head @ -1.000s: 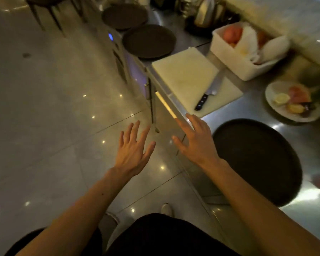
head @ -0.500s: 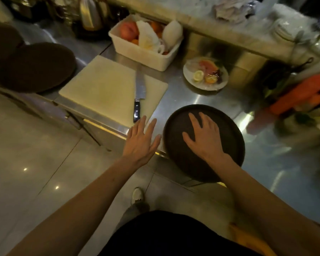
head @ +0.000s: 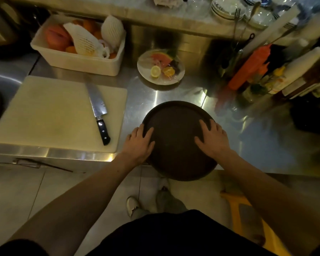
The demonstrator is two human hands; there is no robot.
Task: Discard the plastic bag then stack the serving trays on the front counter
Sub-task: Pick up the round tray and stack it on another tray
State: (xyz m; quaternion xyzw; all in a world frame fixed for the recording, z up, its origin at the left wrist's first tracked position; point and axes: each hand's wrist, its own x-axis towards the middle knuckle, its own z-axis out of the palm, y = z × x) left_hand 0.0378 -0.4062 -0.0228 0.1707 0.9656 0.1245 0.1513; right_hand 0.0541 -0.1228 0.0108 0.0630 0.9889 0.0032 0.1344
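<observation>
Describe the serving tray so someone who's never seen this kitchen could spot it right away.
Start at the steel counter. Right of the pale cutting board, the serving tray overhangs the front edge, left hand and right hand on it. It is the only large, dark, round, empty disc.

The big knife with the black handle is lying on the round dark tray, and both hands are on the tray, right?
Not quite. In the head view the black-handled knife lies on the pale cutting board. The left hand and right hand are on the round dark tray.
</observation>
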